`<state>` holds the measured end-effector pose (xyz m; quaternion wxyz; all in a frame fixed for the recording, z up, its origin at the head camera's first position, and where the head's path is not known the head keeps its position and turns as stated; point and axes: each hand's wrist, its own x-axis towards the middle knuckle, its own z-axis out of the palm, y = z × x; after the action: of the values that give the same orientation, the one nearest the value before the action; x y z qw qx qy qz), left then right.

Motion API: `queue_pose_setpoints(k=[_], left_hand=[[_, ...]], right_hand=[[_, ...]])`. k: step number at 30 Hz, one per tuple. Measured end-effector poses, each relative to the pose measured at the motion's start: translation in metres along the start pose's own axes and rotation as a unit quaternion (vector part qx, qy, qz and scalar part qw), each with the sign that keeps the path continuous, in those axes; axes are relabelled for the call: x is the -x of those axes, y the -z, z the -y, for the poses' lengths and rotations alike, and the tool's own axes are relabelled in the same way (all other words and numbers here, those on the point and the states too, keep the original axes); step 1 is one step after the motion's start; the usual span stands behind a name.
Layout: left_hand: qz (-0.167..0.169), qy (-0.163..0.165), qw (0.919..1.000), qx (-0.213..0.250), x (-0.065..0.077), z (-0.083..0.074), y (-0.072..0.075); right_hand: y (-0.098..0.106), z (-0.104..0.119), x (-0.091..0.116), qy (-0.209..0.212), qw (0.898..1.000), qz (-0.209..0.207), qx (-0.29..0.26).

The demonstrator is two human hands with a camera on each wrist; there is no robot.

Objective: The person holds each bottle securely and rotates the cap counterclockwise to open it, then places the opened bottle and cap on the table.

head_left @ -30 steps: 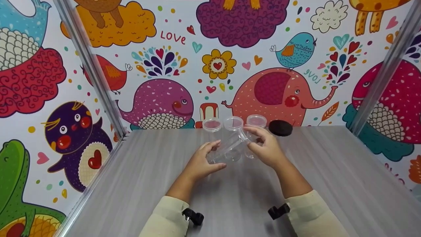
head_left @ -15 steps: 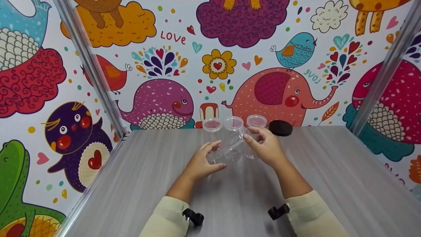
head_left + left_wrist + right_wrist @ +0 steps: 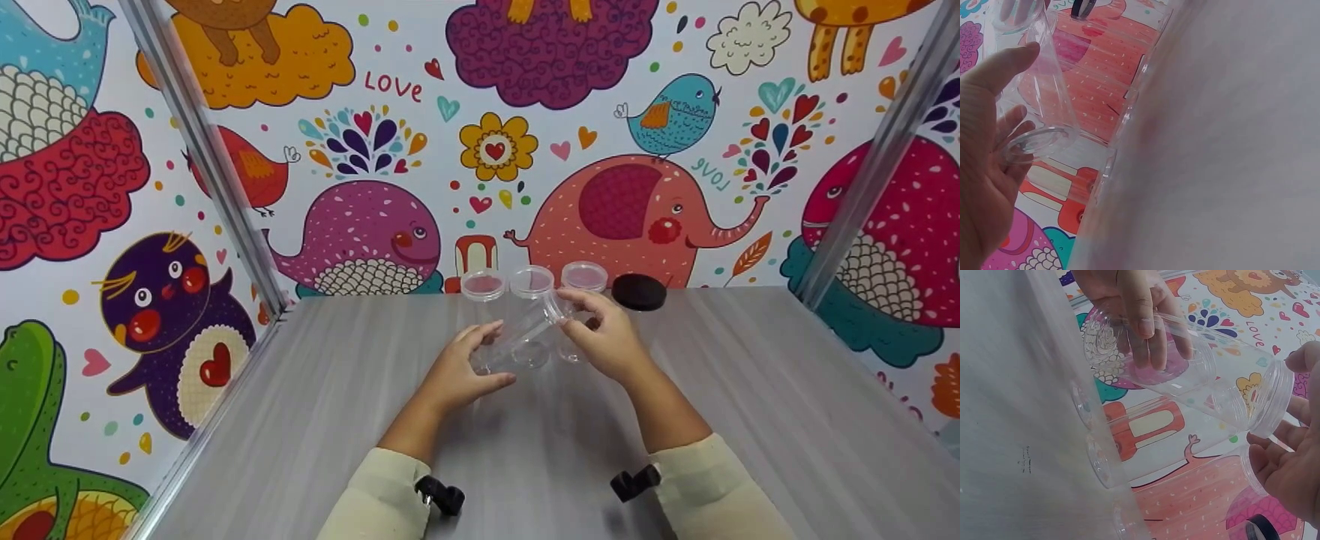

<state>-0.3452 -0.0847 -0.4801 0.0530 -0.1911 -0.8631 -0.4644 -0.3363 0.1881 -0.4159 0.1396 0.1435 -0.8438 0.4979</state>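
Observation:
A clear plastic jar [image 3: 523, 330] is held tilted above the table, its rim up to the right. My left hand [image 3: 459, 369] grips the lower end, thumb on one side and fingers on the other, as the left wrist view also shows. At the upper end, my right hand [image 3: 611, 337] pinches the jar's wide rim [image 3: 1275, 398] between thumb and fingers. Through the transparent wall the fingers of the left hand [image 3: 1148, 332] show in the right wrist view.
Behind the held jar, three clear jars stand upright in a row: a left one [image 3: 484, 285], a middle one [image 3: 532, 279] and a right one [image 3: 584, 276]. A round black lid [image 3: 639, 292] is at the row's right end. The grey table [image 3: 337, 420] meets a cartoon-printed wall [image 3: 495, 202].
The fingers and thumb of my right hand have shifted round the jar's rim and back. My left hand and the jar keep nearly the same place; the standing jars have not moved.

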Motion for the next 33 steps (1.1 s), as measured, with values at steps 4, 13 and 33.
queue_pose_setpoints(k=[4,13,33], left_hand=[[0.003,0.001,1.0,0.001,0.0007,-0.0008,0.0006],[0.003,0.002,1.0,-0.005,0.0006,-0.001,0.0006],[0.006,-0.008,0.9999,0.005,0.0001,0.0008,-0.0001]], right_hand=[[-0.0002,0.0004,0.0004,0.008,1.0,0.003,-0.025],[0.0009,-0.0008,0.0003,0.026,0.999,0.008,-0.042],[0.0,-0.0027,-0.0019,-0.019,0.999,-0.011,0.029]])
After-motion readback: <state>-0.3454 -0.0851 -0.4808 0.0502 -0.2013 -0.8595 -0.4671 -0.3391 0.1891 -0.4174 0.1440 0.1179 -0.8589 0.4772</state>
